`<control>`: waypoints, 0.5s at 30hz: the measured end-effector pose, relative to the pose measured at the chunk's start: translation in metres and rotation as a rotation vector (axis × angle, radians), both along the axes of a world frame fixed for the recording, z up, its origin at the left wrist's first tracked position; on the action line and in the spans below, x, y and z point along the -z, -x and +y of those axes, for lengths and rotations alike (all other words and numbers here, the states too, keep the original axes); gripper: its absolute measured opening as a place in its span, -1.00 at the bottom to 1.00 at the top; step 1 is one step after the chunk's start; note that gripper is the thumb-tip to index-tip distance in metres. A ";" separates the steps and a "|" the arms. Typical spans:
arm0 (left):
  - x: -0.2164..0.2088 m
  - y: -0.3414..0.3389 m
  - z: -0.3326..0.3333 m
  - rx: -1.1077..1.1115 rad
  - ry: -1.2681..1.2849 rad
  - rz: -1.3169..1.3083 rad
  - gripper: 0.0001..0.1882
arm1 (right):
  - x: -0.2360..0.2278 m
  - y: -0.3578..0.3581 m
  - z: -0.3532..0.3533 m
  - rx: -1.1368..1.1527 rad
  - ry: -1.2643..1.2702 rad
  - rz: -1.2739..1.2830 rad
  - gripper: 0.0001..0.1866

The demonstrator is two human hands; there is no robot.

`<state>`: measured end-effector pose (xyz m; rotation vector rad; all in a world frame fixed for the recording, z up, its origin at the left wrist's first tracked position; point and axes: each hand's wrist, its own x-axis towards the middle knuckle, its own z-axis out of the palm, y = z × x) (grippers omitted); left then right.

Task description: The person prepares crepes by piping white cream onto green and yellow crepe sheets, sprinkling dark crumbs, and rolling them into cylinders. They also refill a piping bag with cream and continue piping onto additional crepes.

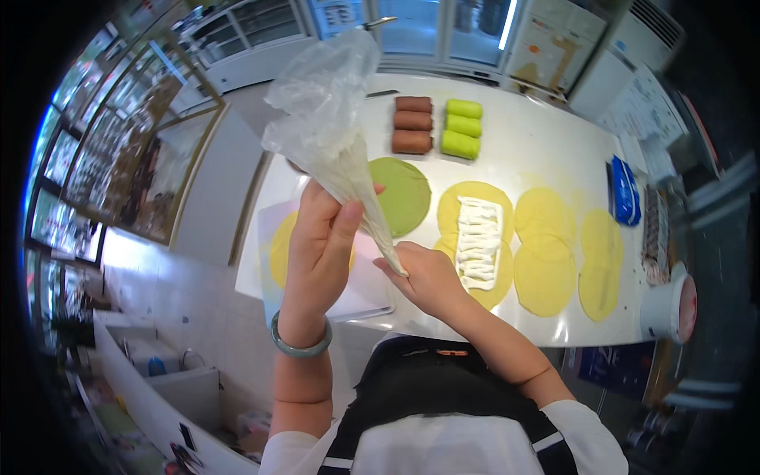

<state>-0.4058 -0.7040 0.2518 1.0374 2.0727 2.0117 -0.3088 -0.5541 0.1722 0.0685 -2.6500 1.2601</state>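
Note:
A clear plastic piping bag (324,146) filled with white cream slants across in front of me, its narrow tip pointing down and right. My left hand (321,241) is wrapped round the lower part of the bag. At the tip, my right hand (431,279) has its fingers closed on the end. Just right of that hand, wavy lines of white cream (480,241) form a rectangle on overlapping yellow crepes (451,207). A green crepe (402,198) lies behind the bag. Another yellow crepe (281,252) is partly hidden by my left hand.
More yellow crepes (545,279) overlap on the white table (522,134) to the right. Brown rolls (412,122) and green rolls (461,130) stand in rows at the back. A blue packet (625,191) and a white tub (659,309) are by the right edge.

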 end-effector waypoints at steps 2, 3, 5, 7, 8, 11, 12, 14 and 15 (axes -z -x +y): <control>0.005 -0.024 -0.043 -0.075 0.013 -0.038 -0.76 | -0.012 0.002 -0.011 -0.261 0.067 -0.076 -0.60; 0.006 -0.045 -0.065 -0.116 0.021 -0.066 -0.74 | -0.020 0.003 -0.021 -0.350 0.236 0.057 -0.56; 0.009 -0.090 -0.080 -0.343 -0.080 -0.150 -0.96 | -0.032 0.008 -0.043 -0.492 0.590 0.258 -0.48; 0.009 -0.147 -0.105 -0.519 -0.046 -0.145 -0.96 | -0.042 -0.006 -0.079 -0.630 0.751 0.249 -0.58; 0.019 -0.178 -0.118 -0.628 -0.031 -0.165 -0.93 | -0.041 -0.017 -0.097 -0.705 0.874 0.073 -0.76; 0.041 -0.269 -0.138 -0.917 -0.265 -0.210 -0.92 | -0.039 -0.065 -0.133 -0.875 1.015 -0.197 -0.91; 0.044 -0.300 -0.140 -1.048 -0.313 -0.186 -0.92 | -0.031 -0.082 -0.147 -0.924 1.065 -0.196 -0.92; 0.055 -0.358 -0.137 -1.284 -0.418 -0.127 -0.90 | -0.019 -0.122 -0.173 -0.976 1.124 -0.252 -0.88; 0.059 -0.384 -0.134 -1.332 -0.468 -0.114 -0.88 | -0.013 -0.142 -0.183 -0.988 1.148 -0.273 -0.86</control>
